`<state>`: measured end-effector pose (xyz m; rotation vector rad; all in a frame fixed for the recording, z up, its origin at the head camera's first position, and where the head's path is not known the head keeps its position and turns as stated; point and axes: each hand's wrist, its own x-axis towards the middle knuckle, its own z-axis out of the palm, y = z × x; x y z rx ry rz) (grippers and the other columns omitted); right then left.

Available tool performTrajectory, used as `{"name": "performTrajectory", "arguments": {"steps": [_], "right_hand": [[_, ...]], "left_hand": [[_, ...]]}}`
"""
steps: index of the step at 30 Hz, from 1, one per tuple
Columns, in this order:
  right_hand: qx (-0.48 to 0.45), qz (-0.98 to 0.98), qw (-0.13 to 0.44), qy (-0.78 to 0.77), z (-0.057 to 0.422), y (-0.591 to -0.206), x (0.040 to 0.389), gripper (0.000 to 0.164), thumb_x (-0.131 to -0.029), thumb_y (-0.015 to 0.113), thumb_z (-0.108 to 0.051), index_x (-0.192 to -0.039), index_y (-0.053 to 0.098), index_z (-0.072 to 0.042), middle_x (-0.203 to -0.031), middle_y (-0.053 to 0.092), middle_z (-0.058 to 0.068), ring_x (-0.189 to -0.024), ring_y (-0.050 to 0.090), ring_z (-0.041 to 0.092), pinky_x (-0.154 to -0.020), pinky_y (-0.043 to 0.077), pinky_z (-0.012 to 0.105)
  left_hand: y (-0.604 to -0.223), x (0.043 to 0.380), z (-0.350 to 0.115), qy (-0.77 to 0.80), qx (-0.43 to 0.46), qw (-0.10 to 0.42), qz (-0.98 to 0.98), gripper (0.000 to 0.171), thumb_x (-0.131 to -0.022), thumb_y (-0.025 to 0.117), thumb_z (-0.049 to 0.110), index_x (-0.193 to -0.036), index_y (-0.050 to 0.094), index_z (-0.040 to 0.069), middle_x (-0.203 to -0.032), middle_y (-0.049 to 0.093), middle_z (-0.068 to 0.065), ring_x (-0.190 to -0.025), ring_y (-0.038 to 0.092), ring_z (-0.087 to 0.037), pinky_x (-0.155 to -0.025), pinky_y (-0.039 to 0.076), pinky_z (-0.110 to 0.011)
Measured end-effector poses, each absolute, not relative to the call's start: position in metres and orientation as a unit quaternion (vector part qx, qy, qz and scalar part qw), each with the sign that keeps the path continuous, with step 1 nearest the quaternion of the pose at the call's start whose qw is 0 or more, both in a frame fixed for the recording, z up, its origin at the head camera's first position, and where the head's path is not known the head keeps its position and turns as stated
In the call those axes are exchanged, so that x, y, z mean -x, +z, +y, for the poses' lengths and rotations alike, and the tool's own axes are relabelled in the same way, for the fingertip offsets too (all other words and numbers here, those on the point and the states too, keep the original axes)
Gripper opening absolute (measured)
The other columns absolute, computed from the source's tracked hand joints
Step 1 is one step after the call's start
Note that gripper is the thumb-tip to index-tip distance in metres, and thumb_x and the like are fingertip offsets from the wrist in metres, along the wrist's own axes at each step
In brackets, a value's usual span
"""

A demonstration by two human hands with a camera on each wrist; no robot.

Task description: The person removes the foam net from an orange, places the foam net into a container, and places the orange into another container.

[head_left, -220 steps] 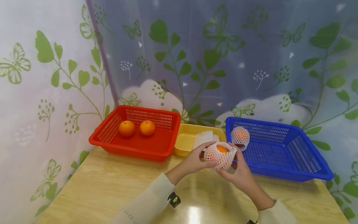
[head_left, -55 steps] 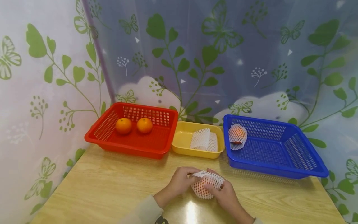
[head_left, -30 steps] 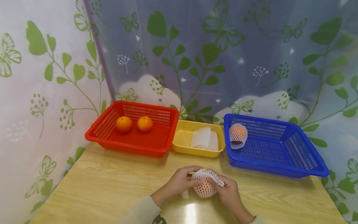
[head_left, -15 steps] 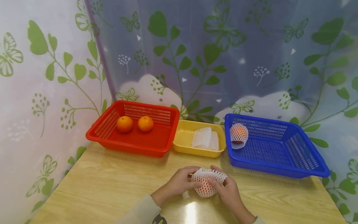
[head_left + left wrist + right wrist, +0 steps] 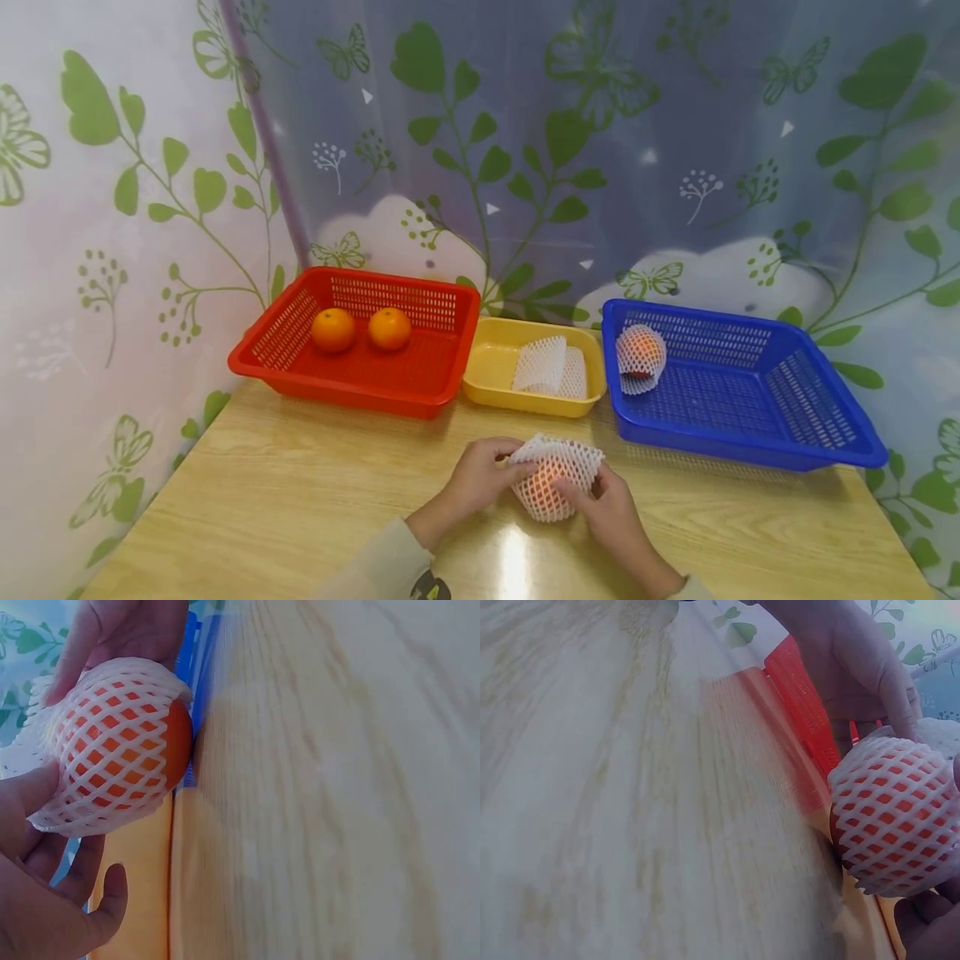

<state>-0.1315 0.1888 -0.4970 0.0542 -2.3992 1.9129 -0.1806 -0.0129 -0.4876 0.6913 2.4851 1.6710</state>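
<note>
Between both hands, low over the table, is an orange (image 5: 178, 742) in a white foam net sleeve (image 5: 550, 492). My left hand (image 5: 480, 479) pinches the sleeve's left upper side, thumb in front. My right hand (image 5: 611, 512) grips the right side, its thumb lying on the mesh and its fingers mostly hidden behind. The sleeve's upper edge flares loosely above the fruit. In the left wrist view, the orange's underside shows bare past the net. The right wrist view has my right hand (image 5: 930, 922) partly cut off below the wrapped fruit.
A red basket (image 5: 337, 400) at the back left holds two bare oranges (image 5: 362, 330). Beside it, a yellow tray (image 5: 480, 379) contains white foam nets (image 5: 551, 367). The blue basket (image 5: 720, 446) at the right has one netted orange (image 5: 641, 354). A patterned curtain (image 5: 480, 150) stands behind.
Both hands have brought the orange from near the yellow tray down towards the table's front. Its bare orange top is now covered by the net. Lately the sleeve's upper edge has spread upward.
</note>
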Motion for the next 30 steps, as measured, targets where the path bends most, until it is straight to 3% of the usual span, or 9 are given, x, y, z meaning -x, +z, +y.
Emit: {"name": "performTrajectory", "arguments": {"steps": [5, 11, 21, 30], "right_hand": [[0.000, -0.776, 0.028, 0.630, 0.1891, -0.4995, 0.1333, 0.033, -0.088, 0.071, -0.010, -0.116, 0.063, 0.005, -0.111, 0.067, 0.015, -0.096, 0.064, 0.008, -0.083, 0.053, 0.021], [-0.002, -0.775, 0.032, 0.631, 0.1888, -0.4995, 0.1351, 0.029, -0.088, 0.072, -0.011, -0.112, 0.067, 0.004, -0.109, 0.069, 0.015, -0.095, 0.065, 0.009, -0.081, 0.054, 0.023], [-0.010, -0.754, 0.116, 0.647, 0.1848, -0.4932, 0.1355, 0.016, -0.086, 0.071, -0.002, -0.097, 0.072, 0.010, -0.085, 0.073, 0.002, -0.076, 0.066, 0.006, -0.066, 0.056, 0.023], [-0.023, -0.765, 0.080, 0.639, 0.1863, -0.4944, 0.1344, 0.029, -0.085, 0.073, -0.004, -0.111, 0.065, 0.007, -0.103, 0.071, 0.009, -0.093, 0.065, 0.009, -0.080, 0.055, 0.023]], "left_hand": [[-0.4880, 0.1807, -0.0134, 0.542, -0.222, 0.041, 0.809, 0.024, -0.088, 0.073, 0.021, -0.107, 0.073, 0.007, -0.107, 0.072, -0.001, -0.101, 0.065, -0.016, -0.092, 0.050, -0.040], [-0.4840, 0.1832, -0.0154, 0.540, -0.230, 0.095, 0.804, 0.043, -0.088, 0.072, 0.029, -0.125, 0.064, 0.008, -0.121, 0.066, -0.003, -0.113, 0.059, -0.019, -0.092, 0.050, -0.033], [-0.4855, 0.1830, -0.0128, 0.539, -0.271, 0.136, 0.786, 0.052, -0.084, 0.077, 0.027, -0.131, 0.059, 0.013, -0.128, 0.062, -0.002, -0.114, 0.057, -0.014, -0.091, 0.048, -0.026], [-0.4848, 0.1826, -0.0130, 0.534, -0.261, 0.140, 0.792, 0.049, -0.085, 0.076, 0.028, -0.129, 0.061, 0.015, -0.125, 0.062, 0.000, -0.112, 0.058, -0.013, -0.091, 0.049, -0.026]]}}
